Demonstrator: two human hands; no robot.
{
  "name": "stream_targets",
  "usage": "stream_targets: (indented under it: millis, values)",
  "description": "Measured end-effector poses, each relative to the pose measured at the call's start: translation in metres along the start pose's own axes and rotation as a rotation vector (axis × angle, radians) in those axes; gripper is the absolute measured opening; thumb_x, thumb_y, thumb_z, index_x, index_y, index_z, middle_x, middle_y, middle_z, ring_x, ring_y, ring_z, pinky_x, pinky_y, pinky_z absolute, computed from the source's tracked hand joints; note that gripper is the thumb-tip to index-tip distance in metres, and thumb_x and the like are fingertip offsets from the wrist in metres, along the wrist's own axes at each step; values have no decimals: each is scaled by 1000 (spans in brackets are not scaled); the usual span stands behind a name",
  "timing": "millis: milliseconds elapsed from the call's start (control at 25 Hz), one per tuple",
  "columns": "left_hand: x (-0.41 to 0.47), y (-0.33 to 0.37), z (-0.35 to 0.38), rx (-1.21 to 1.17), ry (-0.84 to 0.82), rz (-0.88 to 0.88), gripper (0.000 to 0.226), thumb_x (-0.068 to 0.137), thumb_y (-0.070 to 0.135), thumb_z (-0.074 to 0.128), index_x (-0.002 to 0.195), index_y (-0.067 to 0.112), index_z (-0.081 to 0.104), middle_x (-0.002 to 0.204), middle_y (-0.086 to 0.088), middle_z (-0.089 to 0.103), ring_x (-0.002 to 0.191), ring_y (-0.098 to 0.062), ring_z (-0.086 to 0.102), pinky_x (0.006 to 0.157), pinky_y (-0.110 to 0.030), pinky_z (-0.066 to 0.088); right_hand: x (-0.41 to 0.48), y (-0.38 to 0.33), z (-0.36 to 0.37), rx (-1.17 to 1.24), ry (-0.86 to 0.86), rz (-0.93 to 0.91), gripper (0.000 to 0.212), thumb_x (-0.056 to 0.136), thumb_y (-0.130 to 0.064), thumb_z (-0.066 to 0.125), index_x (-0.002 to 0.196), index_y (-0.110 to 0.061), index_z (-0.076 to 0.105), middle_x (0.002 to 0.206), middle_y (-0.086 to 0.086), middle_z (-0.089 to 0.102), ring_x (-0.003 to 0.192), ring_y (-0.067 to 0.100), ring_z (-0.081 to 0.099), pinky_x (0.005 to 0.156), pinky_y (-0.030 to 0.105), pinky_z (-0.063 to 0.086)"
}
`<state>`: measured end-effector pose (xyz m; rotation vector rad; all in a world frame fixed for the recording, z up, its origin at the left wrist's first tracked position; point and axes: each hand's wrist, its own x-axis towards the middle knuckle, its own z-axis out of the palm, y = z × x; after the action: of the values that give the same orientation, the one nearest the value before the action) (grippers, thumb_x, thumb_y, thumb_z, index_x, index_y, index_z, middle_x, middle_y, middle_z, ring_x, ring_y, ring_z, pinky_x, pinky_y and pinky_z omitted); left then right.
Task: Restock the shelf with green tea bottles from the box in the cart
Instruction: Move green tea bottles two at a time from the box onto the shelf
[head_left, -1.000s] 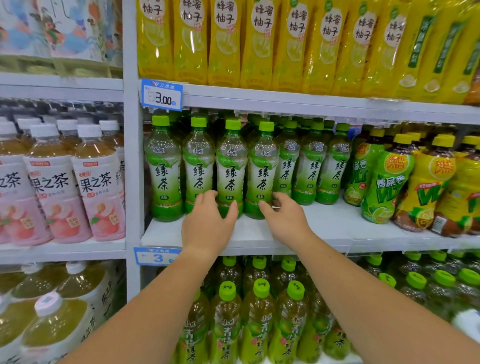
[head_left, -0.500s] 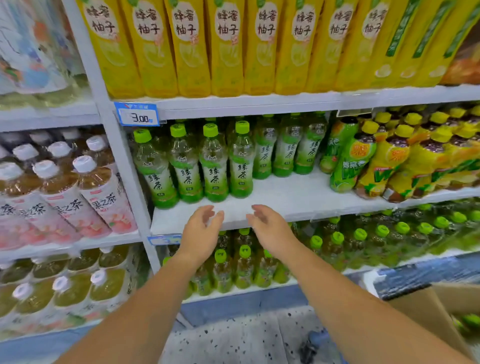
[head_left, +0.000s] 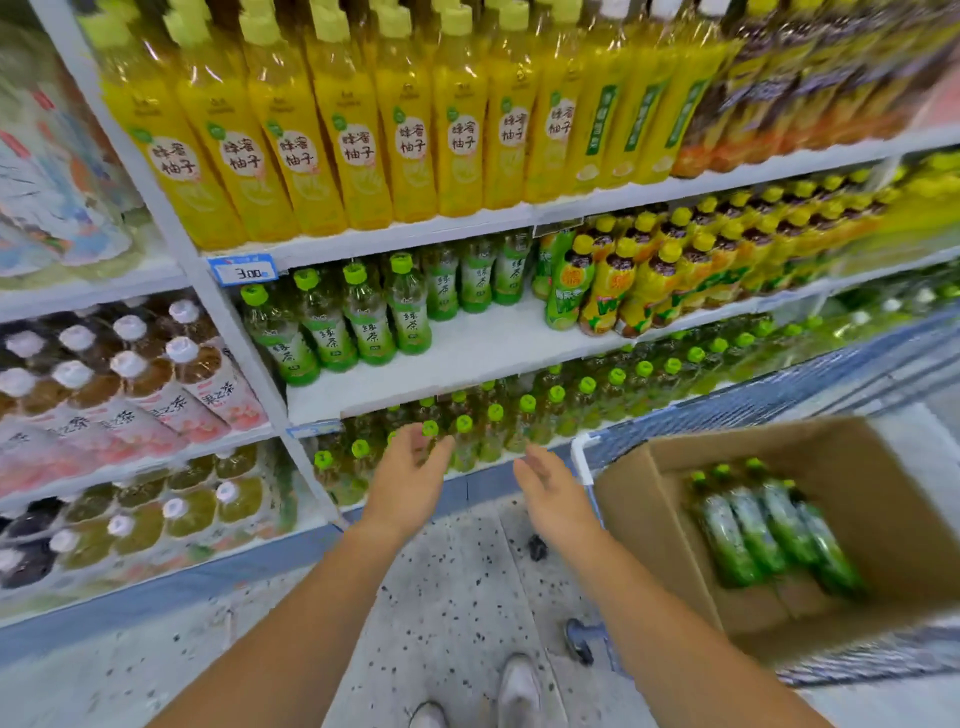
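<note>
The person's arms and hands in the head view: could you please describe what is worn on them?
Nothing is worn on them. The left hand and right hand are bare, with no gloves, rings or watch visible. Both forearms are uncovered to the frame's lower edge, with no sleeves in view.

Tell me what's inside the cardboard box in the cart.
The cardboard box holds green tea bottles lying on their sides, about four showing, blurred. Bare cardboard floor shows beside them; the near wall hides anything at the closest edge.
</note>
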<state>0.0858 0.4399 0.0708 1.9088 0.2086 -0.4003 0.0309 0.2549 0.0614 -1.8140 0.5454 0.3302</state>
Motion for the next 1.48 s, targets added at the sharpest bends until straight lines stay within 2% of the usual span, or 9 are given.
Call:
stream_targets:
  millis: [240,520,640,840,960,1040,1200,1360,1480]
  values:
    - [-59,42,66,43,-248,79,69,96,51,57,152,21,30,126,11,54,115,-12,52,90,-30,38,-96,21,-75,31,295,-25,44,103,-38,46,142,-16,47,133,-2,55,128,18,51,101,30,39]
    - [-124,75,164,0,-437,79,58,96,50,57,145,26,37,127,8,56,116,-12,57,89,-30,42,-147,72,-172,116,465,61,48,103,-37,47,146,-16,44,145,2,50,130,15,47,108,32,36]
    - [-144,80,219,-1,-484,38,61,96,51,56,147,25,34,120,18,54,101,2,56,80,-24,41,-151,103,-222,124,454,95,50,101,-45,45,146,-23,43,144,-6,49,121,6,47,105,28,36]
    - [-158,90,324,78,-431,-54,65,98,40,57,152,18,28,122,4,57,102,-15,61,74,-27,47,-135,152,-316,51,381,134,52,101,-44,46,148,-22,42,145,-3,50,127,12,49,103,28,38]
    - [-157,91,375,139,-376,-98,66,98,37,56,153,15,27,123,0,57,106,-24,61,88,-36,48,-115,173,-362,-19,296,180,51,102,-43,46,148,-21,42,146,-1,50,131,16,48,103,28,37]
    - [-153,89,406,178,-353,-121,67,98,41,55,153,16,27,125,3,56,107,-17,58,92,-33,46,-100,190,-389,-100,224,202,51,102,-44,45,148,-22,41,146,-1,51,129,17,49,99,27,38]
    - [-134,69,455,200,-372,-196,62,99,43,52,152,17,32,119,10,58,95,-5,54,79,-23,40,-60,222,-417,-193,122,242,53,102,-44,44,149,-19,41,142,1,53,124,16,51,94,24,36]
    - [-91,18,489,310,-405,-253,60,100,46,48,151,16,38,140,-3,56,118,-18,55,97,-27,39,-8,260,-427,-233,40,285,52,103,-43,42,148,-18,39,139,3,54,108,12,49,93,27,35]
    - [-59,-25,515,377,-417,-304,61,100,48,46,152,17,38,145,-4,53,128,-21,53,100,-29,38,33,290,-430,-278,-23,311,54,104,-45,38,150,-18,36,144,2,51,113,14,51,92,27,33]
